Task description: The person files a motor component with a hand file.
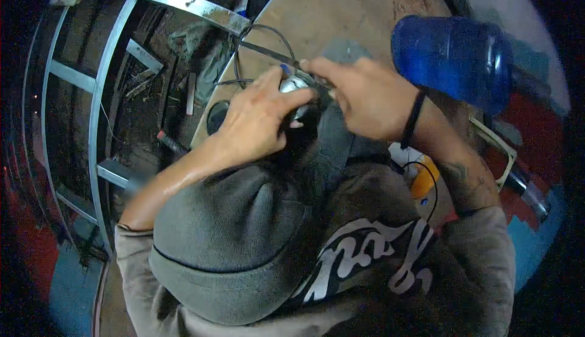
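Observation:
My left hand [259, 111] is closed around a shiny rounded metal piece [295, 84], with the thumb lying across it. Much of that piece is hidden by the fingers and by shadow. In the fist of my right hand [372, 96] is one end of a long, thin, dark blade-like tool [268, 52]. It slants up and to the left, above the metal piece, and its exact kind cannot be made out. Both hands are close together over my lap. A thin black cable [277, 30] loops beside the blade.
A metal ladder-like frame [106, 81] stands at left over scattered scrap. A tan board [329, 8] lies ahead. On the right are a blue water jug [454, 56], a pale frame [496, 139] and an orange-and-white item [420, 181]. A red-tipped handle [170, 142] lies left of my forearm.

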Motion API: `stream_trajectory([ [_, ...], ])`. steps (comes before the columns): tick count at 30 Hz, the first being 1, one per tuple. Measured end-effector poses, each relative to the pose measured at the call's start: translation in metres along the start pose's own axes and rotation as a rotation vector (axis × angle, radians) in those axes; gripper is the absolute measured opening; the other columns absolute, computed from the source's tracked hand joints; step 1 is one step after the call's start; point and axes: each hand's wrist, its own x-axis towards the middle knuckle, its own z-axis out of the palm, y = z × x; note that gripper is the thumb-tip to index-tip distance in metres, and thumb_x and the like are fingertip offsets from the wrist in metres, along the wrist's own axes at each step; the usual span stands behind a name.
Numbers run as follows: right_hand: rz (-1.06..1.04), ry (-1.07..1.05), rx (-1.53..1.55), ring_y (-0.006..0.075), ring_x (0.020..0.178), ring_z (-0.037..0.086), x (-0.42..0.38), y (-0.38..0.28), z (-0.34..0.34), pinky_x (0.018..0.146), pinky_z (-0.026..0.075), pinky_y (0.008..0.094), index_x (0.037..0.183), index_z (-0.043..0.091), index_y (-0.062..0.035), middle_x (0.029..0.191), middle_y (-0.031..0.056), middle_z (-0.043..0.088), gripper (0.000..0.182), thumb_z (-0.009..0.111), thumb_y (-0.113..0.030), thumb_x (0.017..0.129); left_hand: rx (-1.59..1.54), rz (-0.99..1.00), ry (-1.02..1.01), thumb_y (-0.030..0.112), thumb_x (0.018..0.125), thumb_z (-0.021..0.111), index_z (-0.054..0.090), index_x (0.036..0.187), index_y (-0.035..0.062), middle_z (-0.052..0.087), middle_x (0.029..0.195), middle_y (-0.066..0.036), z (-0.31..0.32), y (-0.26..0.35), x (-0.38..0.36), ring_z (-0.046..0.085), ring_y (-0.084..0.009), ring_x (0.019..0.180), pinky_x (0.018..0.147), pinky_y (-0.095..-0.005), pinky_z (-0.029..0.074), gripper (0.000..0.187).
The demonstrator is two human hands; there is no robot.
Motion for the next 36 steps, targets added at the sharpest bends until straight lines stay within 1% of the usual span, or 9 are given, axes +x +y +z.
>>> stream_trajectory([
  [2, 0.045, 0.013, -0.159, 0.0339, 0.079, 0.066, -0.039, -0.008, 0.005, 0.07, 0.051, 0.0416, 0.136, 0.046, -0.0107, 0.095, 0.0197, 0.065, 0.063, 0.068, -0.014, 0.078, -0.005, -0.013, -0.046, 0.009, 0.066, 0.074, 0.06, 0.113, 0.0199, 0.05, 0.099, -0.018, -0.001, -0.003, -0.007, 0.055, -0.0367, 0.097, 0.078, -0.0435, 0.048, 0.051],
  [4, 0.146, -0.185, 0.2, 0.032, 0.096, 0.065, -0.055, -0.019, -0.019, 0.081, 0.05, 0.034, 0.135, 0.047, -0.0087, 0.108, 0.0215, 0.063, 0.06, 0.067, -0.008, 0.079, -0.056, -0.012, 0.095, 0.011, 0.071, 0.071, 0.061, 0.114, 0.0185, 0.05, 0.094, -0.017, -0.002, -0.008, -0.007, 0.057, -0.0376, 0.088, 0.074, -0.0445, 0.048, 0.045],
  [8, 0.08, -0.075, 0.421, 0.032, 0.111, 0.059, -0.05, -0.01, -0.004, 0.09, 0.047, 0.0344, 0.135, 0.047, -0.0066, 0.119, 0.0255, 0.058, 0.054, 0.059, -0.004, 0.083, -0.031, -0.044, 0.1, 0.005, 0.067, 0.071, 0.061, 0.113, 0.0192, 0.049, 0.094, -0.017, -0.001, -0.009, -0.003, 0.055, -0.0376, 0.093, 0.076, -0.0435, 0.047, 0.049],
  [12, 0.053, -0.046, -0.075, 0.034, 0.101, 0.062, -0.005, -0.014, -0.007, 0.081, 0.05, 0.0381, 0.137, 0.045, -0.0053, 0.103, 0.024, 0.063, 0.053, 0.05, 0.001, 0.084, -0.028, -0.017, 0.047, 0.005, 0.066, 0.07, 0.06, 0.115, 0.0195, 0.048, 0.095, -0.017, -0.001, -0.007, -0.005, 0.055, -0.038, 0.091, 0.074, -0.0453, 0.047, 0.052],
  [14, -0.156, 0.22, -0.149, 0.0397, 0.074, 0.064, -0.036, -0.002, 0.019, 0.065, 0.05, 0.0478, 0.144, 0.032, -0.0092, 0.082, 0.0213, 0.064, 0.073, 0.06, -0.012, 0.077, -0.024, 0.018, 0.063, 0.005, 0.066, 0.07, 0.06, 0.114, 0.0195, 0.048, 0.095, -0.017, -0.004, -0.008, -0.009, 0.055, -0.0379, 0.091, 0.072, -0.0455, 0.047, 0.052],
  [15, 0.115, -0.148, -0.119, 0.0394, 0.07, 0.064, -0.055, -0.021, -0.004, 0.059, 0.05, 0.0482, 0.146, 0.029, -0.011, 0.082, 0.0188, 0.063, 0.072, 0.058, -0.015, 0.081, -0.036, -0.029, 0.08, 0.005, 0.066, 0.071, 0.06, 0.114, 0.0193, 0.048, 0.096, -0.017, -0.002, -0.009, -0.009, 0.055, -0.0378, 0.091, 0.072, -0.0453, 0.047, 0.051],
  [22, -0.236, 0.439, -0.074, 0.0389, 0.069, 0.065, -0.023, -0.002, 0.027, 0.063, 0.053, 0.0465, 0.139, 0.039, -0.0071, 0.079, 0.0212, 0.063, 0.067, 0.065, -0.016, 0.077, -0.022, -0.028, 0.069, 0.009, 0.072, 0.071, 0.058, 0.117, 0.019, 0.049, 0.094, -0.017, -0.006, -0.012, -0.002, 0.055, -0.0381, 0.09, 0.074, -0.0459, 0.047, 0.048],
  [32, 0.101, 0.075, -0.074, 0.0356, 0.055, 0.057, -0.094, -0.014, 0.023, 0.05, 0.047, 0.0425, 0.139, 0.045, -0.0119, 0.07, 0.0152, 0.058, 0.067, 0.056, 0.0, 0.074, -0.057, -0.125, 0.104, 0.007, 0.07, 0.072, 0.059, 0.117, 0.0204, 0.05, 0.099, -0.019, -0.012, -0.012, -0.013, 0.056, -0.0405, 0.09, 0.075, -0.0468, 0.047, 0.05],
  [36, -0.084, 0.361, 0.042, 0.0369, 0.057, 0.055, 0.004, -0.01, 0.043, 0.059, 0.049, 0.0464, 0.145, 0.034, -0.0149, 0.072, 0.0134, 0.056, 0.078, 0.058, -0.001, 0.072, -0.088, -0.082, 0.117, -0.002, 0.065, 0.069, 0.06, 0.112, 0.0101, 0.052, 0.102, -0.019, -0.014, -0.009, -0.007, 0.056, -0.0431, 0.095, 0.081, -0.0424, 0.048, 0.049],
])
